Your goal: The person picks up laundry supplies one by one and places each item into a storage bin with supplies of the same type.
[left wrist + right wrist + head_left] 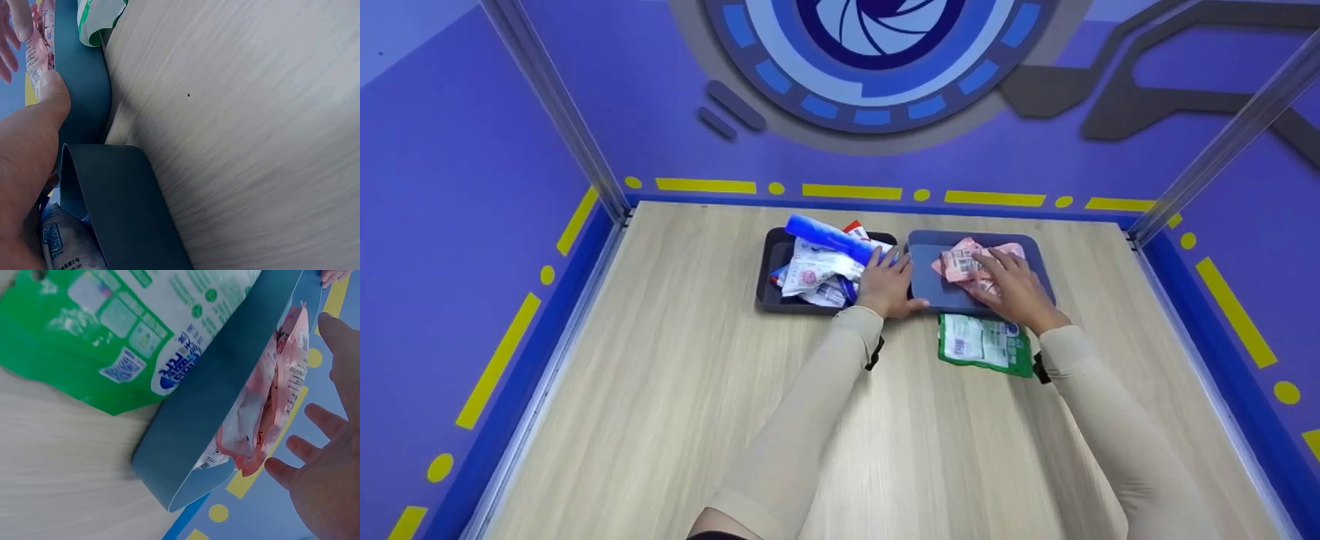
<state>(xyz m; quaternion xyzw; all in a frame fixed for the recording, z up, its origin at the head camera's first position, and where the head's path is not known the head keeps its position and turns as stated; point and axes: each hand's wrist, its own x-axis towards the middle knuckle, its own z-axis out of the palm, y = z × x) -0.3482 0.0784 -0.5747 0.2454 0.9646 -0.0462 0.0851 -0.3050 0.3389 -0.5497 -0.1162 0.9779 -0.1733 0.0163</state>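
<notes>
My left hand [885, 289] lies over the inner edges of two trays. Its fingers extend over a blue cylinder [825, 232] and its thumb reaches onto the other tray's near rim. Beneath the cylinder, white packets [810, 274] fill the dark left tray [765, 298]. Pink packets [962, 265] are piled in the grey-blue right tray [924, 251]. Just above them is my right hand [1018, 294], its fingers spread; the right wrist view shows the fingers [323, 422] apart from the pink pile, gripping nothing.
A green and white pouch [984, 345] lies on the wooden table [675, 390] against the right tray's front side. Behind the trays stands a purple-blue wall [660, 135], with side walls left and right joined by metal posts.
</notes>
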